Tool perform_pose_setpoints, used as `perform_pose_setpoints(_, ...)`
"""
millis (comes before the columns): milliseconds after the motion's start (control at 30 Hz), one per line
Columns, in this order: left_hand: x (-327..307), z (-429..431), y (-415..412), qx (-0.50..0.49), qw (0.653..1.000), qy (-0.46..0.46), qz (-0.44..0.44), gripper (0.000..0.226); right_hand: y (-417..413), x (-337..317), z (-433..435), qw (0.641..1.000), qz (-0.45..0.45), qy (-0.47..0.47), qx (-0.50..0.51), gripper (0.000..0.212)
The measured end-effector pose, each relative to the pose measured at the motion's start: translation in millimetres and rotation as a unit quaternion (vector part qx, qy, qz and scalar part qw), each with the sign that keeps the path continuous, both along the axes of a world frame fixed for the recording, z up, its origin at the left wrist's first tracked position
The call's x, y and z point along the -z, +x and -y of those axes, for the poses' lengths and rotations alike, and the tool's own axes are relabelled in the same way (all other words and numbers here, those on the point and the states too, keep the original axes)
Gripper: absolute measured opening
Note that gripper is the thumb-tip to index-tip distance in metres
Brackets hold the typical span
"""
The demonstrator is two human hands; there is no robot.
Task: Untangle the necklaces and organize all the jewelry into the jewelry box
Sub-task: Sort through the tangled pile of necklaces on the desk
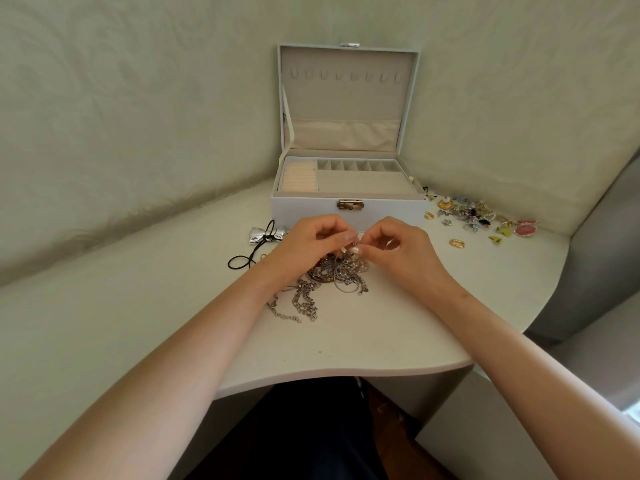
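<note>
A tangle of silver necklaces [332, 277] lies on the white table [346, 341], with loose chain ends trailing toward me at the left. My left hand [311, 245] and my right hand [398, 249] meet just above the heap, fingertips curled and pinching strands at its top. Behind them stands the white jewelry box [348, 206], lid up, showing a ring-roll section at the left, small compartments at the back and one wide flat tray. Which strand each hand holds is too small to tell.
A silver bow on a black cord [266, 235] lies left of my hands. Right of the box lies a scatter of small jewelry [478, 216], with a gold ring [458, 243] nearer me. The table's curved front edge runs below my forearms.
</note>
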State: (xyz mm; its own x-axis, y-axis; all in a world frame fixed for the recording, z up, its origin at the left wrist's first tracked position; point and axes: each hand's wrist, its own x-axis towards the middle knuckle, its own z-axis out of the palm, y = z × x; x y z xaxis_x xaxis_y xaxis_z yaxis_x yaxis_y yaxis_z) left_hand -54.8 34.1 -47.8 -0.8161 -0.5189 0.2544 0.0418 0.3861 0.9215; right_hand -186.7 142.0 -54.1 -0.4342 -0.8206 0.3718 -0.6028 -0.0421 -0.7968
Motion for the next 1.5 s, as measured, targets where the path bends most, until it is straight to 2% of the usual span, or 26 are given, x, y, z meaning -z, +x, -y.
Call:
perform_pose_setpoints(200, 0.6, 1.4, -1.1, -0.023, 1.0, -0.018, 0.002, 0.01, -4.7, -2.3, -1.1, 0.995, 0.097, -0.008, -0.007, 0.009)
perform_pose_setpoints(367, 7.1, 6.9, -2.6, -0.048, 0.996, -0.057, 0.042, 0.014, -6.4, -5.9, -3.1, 0.981, 0.183, -0.044, -0.037, 0.006)
perform_pose_setpoints(533, 9.7, 7.7, -3.2, -0.088, 0.985, -0.128, 0.07, 0.008, -8.0, -4.0, -1.7, 0.987, 0.151, -0.054, 0.0, 0.011)
perform_pose_setpoints(633, 10.7, 8.8, -4.0, -0.104, 0.975, -0.178, 0.083, 0.004, -6.7, -3.9, -1.8, 0.985, 0.162, -0.06, -0.016, 0.008)
perform_pose_setpoints(767, 11.2, 10.7, -4.3, -0.111, 0.971, -0.194, 0.082, 0.004, -5.0, -6.2, -1.8, 0.984, 0.167, -0.058, -0.025, 0.005)
perform_pose_setpoints(867, 10.9, 10.5, -3.3, -0.109, 0.972, -0.19, 0.086, 0.003, -4.7, -7.9, -1.8, 0.982, 0.172, -0.06, -0.04, 0.012)
perform_pose_setpoints(1000, 10.8, 9.3, -1.6, -0.098, 0.97, -0.202, 0.092, 0.021, -6.6, -5.2, -2.1, 0.99, 0.134, -0.04, -0.027, 0.016)
perform_pose_setpoints(1100, 7.8, 7.9, -1.0, -0.082, 0.963, -0.233, 0.109, 0.03, -6.7, -0.1, -1.6, 0.999, 0.021, 0.0, 0.035, 0.024)
perform_pose_setpoints(1200, 4.4, 4.6, -0.9, -0.071, 0.958, -0.244, 0.132, 0.024, -4.2, -1.2, -0.9, 0.998, -0.036, 0.041, 0.044, 0.034)
perform_pose_setpoints(1367, 6.4, 4.7, -1.2, -0.071, 0.946, -0.261, 0.181, 0.016, -2.2, 3.0, 3.6, 0.984, -0.112, 0.136, 0.025, 0.013)
perform_pose_setpoints(1433, 5.6, 4.7, -1.1, -0.07, 0.945, -0.256, 0.19, 0.016, -2.6, 3.9, 3.5, 0.985, -0.112, 0.127, 0.03, 0.018)
perform_pose_setpoints(1500, 4.6, 4.2, -1.1, -0.068, 0.943, -0.26, 0.198, 0.017, -3.8, 2.9, 2.2, 0.992, -0.07, 0.097, 0.027, 0.023)
